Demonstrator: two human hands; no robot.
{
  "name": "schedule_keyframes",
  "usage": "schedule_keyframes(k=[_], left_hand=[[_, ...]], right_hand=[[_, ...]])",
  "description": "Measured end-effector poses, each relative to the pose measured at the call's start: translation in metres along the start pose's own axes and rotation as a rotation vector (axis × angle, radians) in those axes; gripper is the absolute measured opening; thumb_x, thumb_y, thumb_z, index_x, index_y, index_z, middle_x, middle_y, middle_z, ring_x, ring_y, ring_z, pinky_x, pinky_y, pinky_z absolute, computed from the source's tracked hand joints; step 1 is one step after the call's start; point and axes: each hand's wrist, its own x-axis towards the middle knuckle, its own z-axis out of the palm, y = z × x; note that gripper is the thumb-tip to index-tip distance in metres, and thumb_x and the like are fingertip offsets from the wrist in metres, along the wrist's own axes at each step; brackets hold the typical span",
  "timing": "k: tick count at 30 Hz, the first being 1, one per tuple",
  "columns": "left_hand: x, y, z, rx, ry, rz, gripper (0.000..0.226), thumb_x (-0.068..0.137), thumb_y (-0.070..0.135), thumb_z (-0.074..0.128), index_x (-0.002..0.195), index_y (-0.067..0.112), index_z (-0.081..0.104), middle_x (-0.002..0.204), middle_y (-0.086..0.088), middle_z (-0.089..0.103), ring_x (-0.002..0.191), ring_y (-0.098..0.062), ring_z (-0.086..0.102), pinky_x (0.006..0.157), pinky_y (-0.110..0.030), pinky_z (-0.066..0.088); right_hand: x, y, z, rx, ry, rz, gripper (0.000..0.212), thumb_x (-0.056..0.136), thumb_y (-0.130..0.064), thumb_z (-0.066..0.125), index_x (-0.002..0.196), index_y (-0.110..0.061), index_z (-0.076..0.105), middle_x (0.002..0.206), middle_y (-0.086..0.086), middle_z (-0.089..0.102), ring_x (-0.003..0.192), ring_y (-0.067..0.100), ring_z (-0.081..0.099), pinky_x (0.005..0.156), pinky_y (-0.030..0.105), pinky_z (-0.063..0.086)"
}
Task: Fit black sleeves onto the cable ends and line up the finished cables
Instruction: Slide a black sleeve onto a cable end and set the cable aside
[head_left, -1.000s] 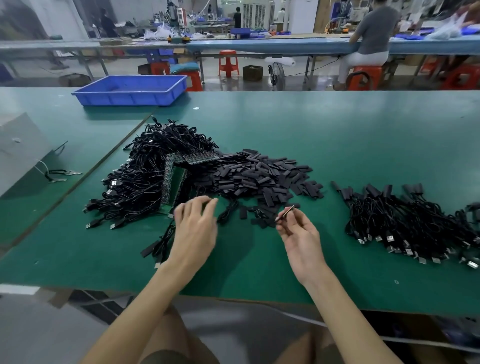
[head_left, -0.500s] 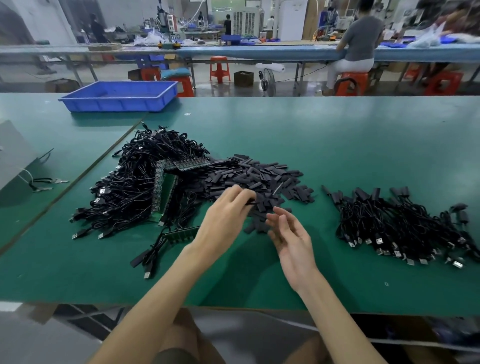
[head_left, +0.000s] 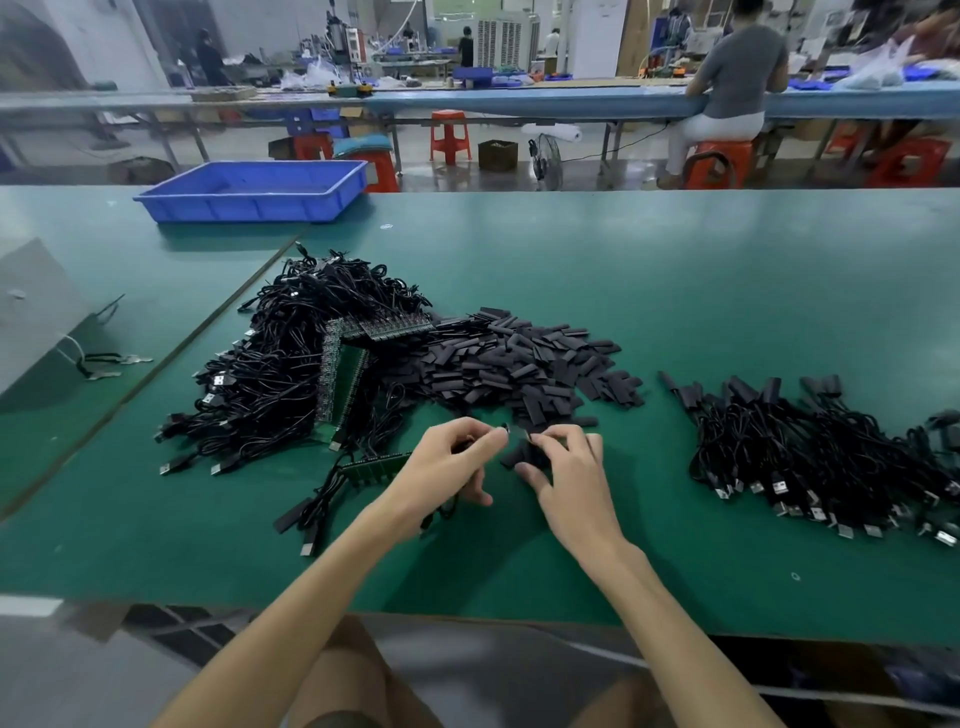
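Currently both hands work just in front of the sleeve pile (head_left: 519, 364), mid-table.
Left hand (head_left: 452, 467) pinches a cable end (head_left: 503, 428) at thumb and forefinger; right hand (head_left: 566, 467) pinches a black sleeve (head_left: 519, 456) just beside it. Tangled cable heap (head_left: 291, 353) lies left of the pile, sleeved cables (head_left: 821, 447) lie fanned out well apart on the right of the green table (head_left: 675, 270).

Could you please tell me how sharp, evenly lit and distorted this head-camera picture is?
Head view: soft light, no harsh glare, dim shadows on the green table under both forearms; wide-angle stretch enlarges the forearms; the sleeve pile is crisp, while the cable end pinched by the left hand and the black sleeve in the right hand look soft.
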Motion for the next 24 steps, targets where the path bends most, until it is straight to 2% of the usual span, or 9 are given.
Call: schedule_keyframes(k=[2,4,8,11,14,16,19,24], left_hand=[[0.002,-0.002,0.002,0.008,0.038,0.009,0.027,0.101,0.040,0.059,0.092,0.020,0.075,0.054,-0.006,0.047,0.054,-0.025,0.053,0.055,-0.024,0.054],[0.006,-0.003,0.004,0.014,0.039,0.015,0.032,0.105,0.034,0.051,0.093,0.019,0.077,0.051,-0.003,0.044,0.053,-0.024,0.051,0.057,-0.025,0.054],[0.009,-0.004,0.005,0.012,-0.025,-0.014,0.029,0.108,0.023,0.046,0.099,0.010,0.070,0.066,-0.002,0.064,0.060,-0.020,0.060,0.065,-0.030,0.057],[0.010,-0.006,0.005,0.045,-0.034,-0.012,0.027,0.107,0.015,0.043,0.096,0.008,0.067,0.075,-0.001,0.072,0.061,-0.018,0.063,0.062,-0.026,0.054],[0.012,-0.008,0.007,0.144,0.038,0.018,0.027,0.101,0.005,0.043,0.093,0.014,0.066,0.069,0.001,0.070,0.053,-0.014,0.057,0.058,-0.019,0.048],[0.013,-0.012,0.009,0.185,0.069,0.042,0.028,0.098,0.002,0.042,0.094,0.013,0.068,0.059,0.005,0.062,0.048,-0.013,0.049,0.056,-0.020,0.045],[0.013,-0.021,0.011,0.194,0.099,0.079,0.026,0.099,0.006,0.045,0.098,0.015,0.069,0.054,0.010,0.051,0.050,-0.011,0.041,0.055,-0.028,0.039],[0.015,-0.031,0.012,0.242,0.104,0.153,0.019,0.102,0.021,0.052,0.101,0.022,0.071,0.055,0.017,0.053,0.054,-0.007,0.043,0.058,-0.030,0.036]], right_hand=[[0.002,0.001,0.001,0.024,-0.002,0.012,0.041,0.098,-0.027,0.069,0.134,-0.009,0.065,0.128,-0.001,0.053,0.121,0.017,0.036,0.108,0.029,0.035],[0.002,0.001,0.002,0.044,0.020,0.018,0.034,0.098,-0.025,0.069,0.129,-0.010,0.069,0.121,-0.003,0.055,0.118,0.015,0.036,0.104,0.026,0.036],[0.003,0.003,-0.001,0.187,0.112,0.102,0.018,0.103,-0.015,0.061,0.113,-0.013,0.075,0.104,-0.008,0.056,0.107,0.011,0.039,0.093,0.021,0.036],[0.001,0.004,-0.006,0.325,0.184,0.193,0.018,0.105,-0.014,0.055,0.105,-0.017,0.073,0.098,-0.008,0.063,0.101,0.013,0.053,0.082,0.019,0.038],[-0.001,0.004,-0.011,0.522,0.242,0.251,0.017,0.106,-0.013,0.054,0.105,-0.018,0.069,0.091,-0.007,0.072,0.087,0.002,0.068,0.071,0.010,0.047],[-0.003,0.004,-0.014,0.602,0.233,0.228,0.020,0.105,-0.010,0.053,0.105,-0.021,0.070,0.086,-0.005,0.073,0.080,0.003,0.070,0.069,0.013,0.051],[-0.003,0.002,-0.017,0.642,0.181,0.193,0.026,0.105,-0.009,0.054,0.105,-0.025,0.075,0.085,-0.005,0.074,0.076,0.007,0.071,0.071,0.020,0.056],[-0.004,0.004,-0.018,0.682,0.099,0.192,0.016,0.098,-0.013,0.067,0.106,-0.024,0.076,0.082,-0.002,0.076,0.074,0.010,0.070,0.072,0.021,0.056]])
